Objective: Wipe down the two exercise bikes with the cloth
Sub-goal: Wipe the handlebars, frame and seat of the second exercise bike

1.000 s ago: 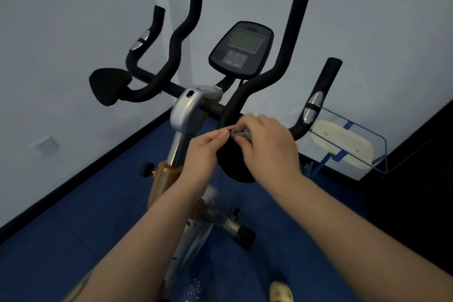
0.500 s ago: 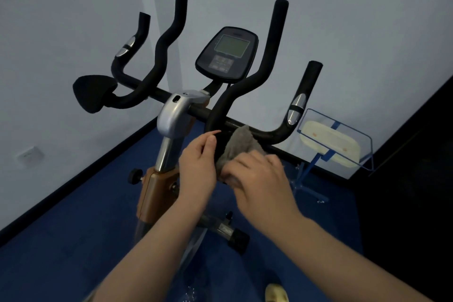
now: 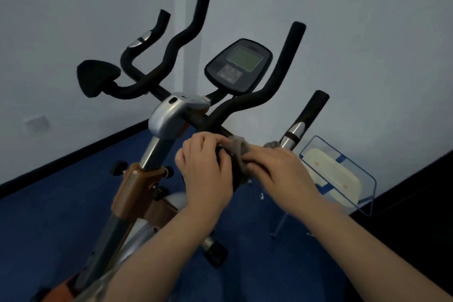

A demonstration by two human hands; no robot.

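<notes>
Grey cloth [image 3: 239,152] pinched by right hand [image 3: 279,171], pressed on near elbow pad [image 3: 232,174]; pad steadied by curled left hand [image 3: 206,174] for firm wiping.

Two pale grey-white walls [image 3: 355,19] meet in a corner behind. A black skirting board [image 3: 73,154] runs along their foot. The floor [image 3: 49,223] is dark blue. A wall socket [image 3: 36,123] sits low on the left wall. On the right stands a clear blue-edged rack [image 3: 362,171].

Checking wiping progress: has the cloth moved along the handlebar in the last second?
Yes. The cloth has shifted right along the handlebar, from the elbow pad toward the silver sensor grip.
</notes>
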